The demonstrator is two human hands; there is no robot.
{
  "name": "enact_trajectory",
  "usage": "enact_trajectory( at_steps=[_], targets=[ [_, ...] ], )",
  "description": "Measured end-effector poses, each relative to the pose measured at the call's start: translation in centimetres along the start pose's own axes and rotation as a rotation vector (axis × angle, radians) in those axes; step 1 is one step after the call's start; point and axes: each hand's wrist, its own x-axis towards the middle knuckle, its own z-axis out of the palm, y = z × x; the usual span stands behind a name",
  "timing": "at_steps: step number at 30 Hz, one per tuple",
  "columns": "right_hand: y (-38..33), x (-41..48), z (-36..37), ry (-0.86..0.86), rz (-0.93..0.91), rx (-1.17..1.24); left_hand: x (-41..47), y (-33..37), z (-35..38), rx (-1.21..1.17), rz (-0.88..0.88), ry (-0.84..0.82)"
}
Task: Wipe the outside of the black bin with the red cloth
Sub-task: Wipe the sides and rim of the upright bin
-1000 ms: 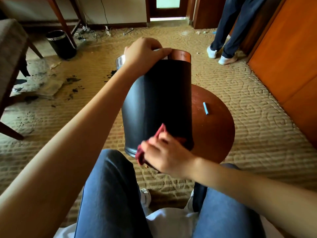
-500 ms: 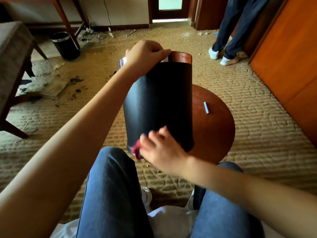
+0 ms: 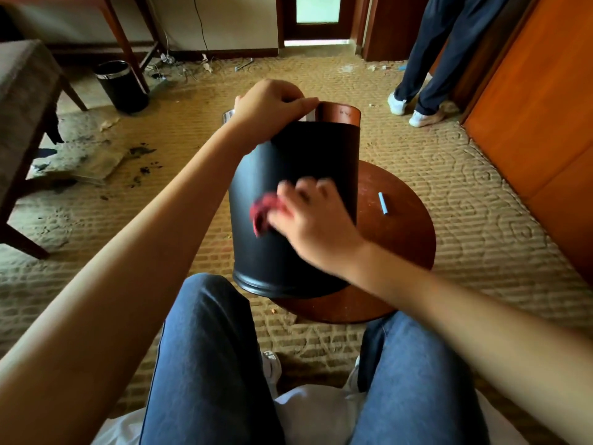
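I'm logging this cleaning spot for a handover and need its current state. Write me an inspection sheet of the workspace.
Surface: round wooden table, bearing the black bin.
Job's things: red cloth against the bin's side wall.
Clutter: pale blue stick on the table; dark debris on the carpet.
Hands: left hand grips the bin's rim; right hand holds the cloth, fingers blurred.
Cables: cords on the floor by the far wall.
Surroundings: second black bin, another person's legs, chair, wooden panels.
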Motion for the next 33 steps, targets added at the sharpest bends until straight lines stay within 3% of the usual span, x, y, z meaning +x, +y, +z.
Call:
enact_trajectory(
  at_steps=[3,8,14,19,22,27,31,33],
  targets=[
    [-2.1,-6.8,-0.2,-0.191,-0.241,0.159,0.2,-0.3,-0.1,0.000,0.011,-0.009],
    [3.6,-12.0,-1.8,-0.255,-0.206,0.185,-0.2,-1.0,-0.7,0.075,0.033,0.048],
    [10.2,-12.0,-3.2,-0.171,0.350,0.131,0.4,2.8,2.2,0.474,0.071,0.147],
    [10.9,-8.4,-3.1,-0.031,0.690,0.311,0.4,4.5,4.4,0.470,0.067,0.238],
    [11.3,-7.2,-2.7,-0.039,0.897,0.407,-0.2,5.4,5.2,0.459,0.135,0.233],
    [13.4,-6.4,-1.6,-0.024,1.181,0.496,-0.9,6.3,6.3,0.353,0.207,0.214],
    [14.6,-6.0,-1.6,0.114,1.469,0.606,-0.5,3.6,5.2,0.050,0.155,0.143],
    [15.0,-6.0,-1.7,0.164,1.516,0.671,-0.1,1.9,4.5,-0.089,0.127,0.107]
  ],
)
